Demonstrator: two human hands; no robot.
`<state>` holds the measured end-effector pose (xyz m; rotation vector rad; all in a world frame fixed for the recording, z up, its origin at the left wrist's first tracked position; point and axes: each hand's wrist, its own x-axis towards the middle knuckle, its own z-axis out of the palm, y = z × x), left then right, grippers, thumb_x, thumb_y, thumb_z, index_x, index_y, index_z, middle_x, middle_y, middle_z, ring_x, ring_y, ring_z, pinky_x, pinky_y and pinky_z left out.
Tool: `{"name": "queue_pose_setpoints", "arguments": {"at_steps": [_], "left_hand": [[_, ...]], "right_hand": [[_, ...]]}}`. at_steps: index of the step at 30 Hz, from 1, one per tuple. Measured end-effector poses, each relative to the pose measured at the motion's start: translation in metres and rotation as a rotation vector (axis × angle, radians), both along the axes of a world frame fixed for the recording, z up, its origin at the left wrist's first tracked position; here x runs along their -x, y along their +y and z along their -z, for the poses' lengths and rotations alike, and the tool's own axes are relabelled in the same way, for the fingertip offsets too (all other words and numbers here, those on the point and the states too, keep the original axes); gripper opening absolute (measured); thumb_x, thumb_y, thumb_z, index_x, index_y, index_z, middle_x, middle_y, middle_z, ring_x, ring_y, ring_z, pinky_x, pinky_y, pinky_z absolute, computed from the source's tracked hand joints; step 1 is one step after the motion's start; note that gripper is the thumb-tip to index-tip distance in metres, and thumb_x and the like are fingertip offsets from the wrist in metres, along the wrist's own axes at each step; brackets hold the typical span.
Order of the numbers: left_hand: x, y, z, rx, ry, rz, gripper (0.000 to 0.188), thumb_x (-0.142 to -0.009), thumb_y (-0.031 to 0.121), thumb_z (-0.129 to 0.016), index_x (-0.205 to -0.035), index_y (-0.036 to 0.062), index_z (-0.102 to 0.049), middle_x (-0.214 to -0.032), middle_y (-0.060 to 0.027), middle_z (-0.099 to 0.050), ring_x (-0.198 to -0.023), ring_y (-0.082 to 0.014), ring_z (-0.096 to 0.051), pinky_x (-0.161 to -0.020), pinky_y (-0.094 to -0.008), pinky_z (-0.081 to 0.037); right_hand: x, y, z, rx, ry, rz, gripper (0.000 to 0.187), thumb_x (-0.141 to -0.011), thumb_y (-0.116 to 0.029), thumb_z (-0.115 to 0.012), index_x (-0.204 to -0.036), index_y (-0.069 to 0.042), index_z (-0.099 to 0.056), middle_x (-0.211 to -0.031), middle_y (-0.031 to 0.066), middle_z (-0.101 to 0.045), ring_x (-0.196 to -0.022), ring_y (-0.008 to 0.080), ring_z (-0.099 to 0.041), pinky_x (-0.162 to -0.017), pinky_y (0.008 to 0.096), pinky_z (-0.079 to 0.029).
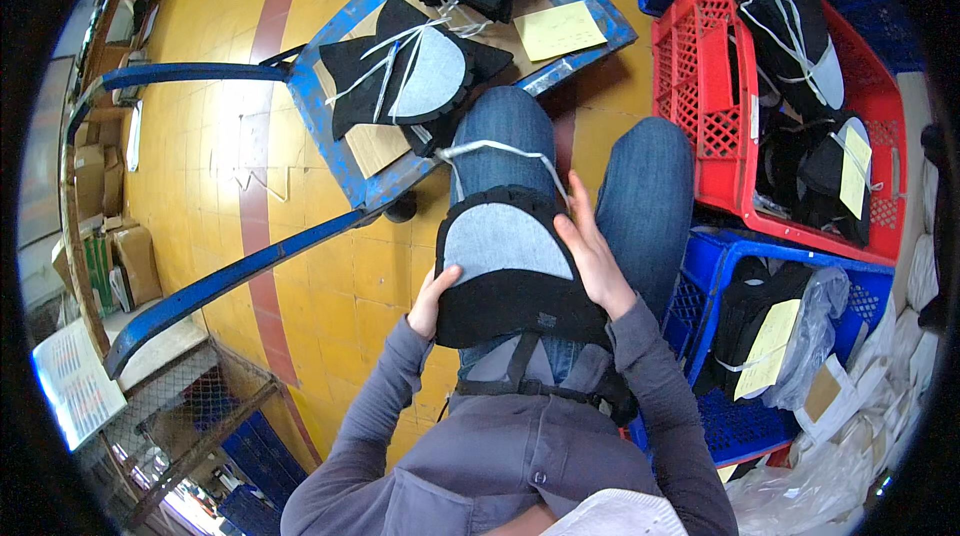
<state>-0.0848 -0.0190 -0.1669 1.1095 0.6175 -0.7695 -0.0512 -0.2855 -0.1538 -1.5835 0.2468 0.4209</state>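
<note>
A stack of black fabric pieces point(515, 311) with a light grey half-round panel point(500, 241) on top lies across my lap. At its left edge my left hand point(434, 302) is closed, thumb on top and the other fingers hidden beneath. My right hand point(594, 258) grips the right edge, thumb over the rim. A white string point(500, 145) loops over my left knee, and one end runs down to my right fingers. Whether those fingers pinch the string, I cannot tell.
A blue cart point(590, 58) ahead bears similar tied black bundles point(405, 71) and a yellow paper slip point(560, 31). Its blue handle point(235, 273) reaches left. At my right stand a red crate point(705, 171) and a blue crate point(715, 251), both holding bundles. Clear plastic bags point(800, 501) lie below them.
</note>
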Motion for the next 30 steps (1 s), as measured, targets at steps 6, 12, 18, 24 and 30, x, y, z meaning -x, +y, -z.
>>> {"name": "queue_pose_setpoints", "arguments": {"at_steps": [6, 12, 18, 24, 30], "left_hand": [[-0.036, -0.016, -0.022, -0.02, 0.01, -0.034, 0.057, -0.083, 0.031, -0.065, -0.128, 0.001, -0.047, -0.115, -0.0099, -0.059, -0.098, -0.0193, -0.059, -0.087, -0.0323, -0.047], [-0.062, 0.018, 0.007, -0.323, -0.286, 0.523, 0.086, -0.077, 0.042, -0.071, -0.14, 0.0003, -0.029, -0.133, -0.0174, -0.043, -0.123, -0.0292, -0.041, -0.105, -0.0365, -0.03], [-0.065, 0.017, 0.029, -0.359, -0.457, 0.515, 0.11, -0.058, 0.037, -0.087, -0.14, -0.0048, -0.026, -0.134, -0.0235, -0.039, -0.129, -0.0309, -0.036, -0.109, -0.0386, -0.028], [-0.051, 0.021, -0.014, -0.541, -1.072, 0.4, 0.104, -0.051, 0.027, -0.091, -0.131, -0.0027, -0.033, -0.116, -0.0136, -0.044, -0.115, -0.0281, -0.045, -0.1, -0.0384, -0.036], [-0.068, 0.028, 0.016, -0.683, -1.363, 0.631, 0.082, -0.059, 0.025, -0.081, -0.125, 0.0028, -0.038, -0.117, -0.0164, -0.052, -0.108, -0.0325, -0.047, -0.093, -0.0381, -0.035]], "right_hand": [[-0.017, -0.003, 0.026, -0.122, 0.106, 0.036, 0.072, -0.095, -0.053, -0.041, -0.147, -0.008, -0.02, -0.148, 0.0191, -0.027, -0.138, 0.0293, -0.024, -0.112, 0.0354, -0.018], [-0.031, -0.004, 0.007, -0.342, 0.133, -0.064, 0.077, -0.096, -0.052, -0.039, -0.15, -0.014, 0.001, -0.156, 0.0118, -0.002, -0.143, 0.0261, -0.003, -0.114, 0.0385, -0.008], [-0.002, -0.007, 0.02, -0.358, 0.113, 0.006, 0.111, -0.073, -0.026, -0.078, -0.15, -0.011, 0.0, -0.153, 0.0188, -0.014, -0.141, 0.0277, -0.018, -0.113, 0.0385, -0.017], [0.005, -0.001, -0.021, 0.21, -0.546, -0.107, 0.126, -0.051, -0.025, -0.09, -0.147, -0.003, -0.012, -0.137, 0.0216, -0.037, -0.128, 0.0365, -0.038, -0.108, 0.0426, -0.029], [-0.002, -0.01, 0.029, 0.263, -0.865, -0.279, 0.104, -0.049, -0.025, -0.088, -0.134, -0.007, -0.03, -0.128, 0.0143, -0.044, -0.121, 0.0349, -0.042, -0.107, 0.0512, -0.027]]}}
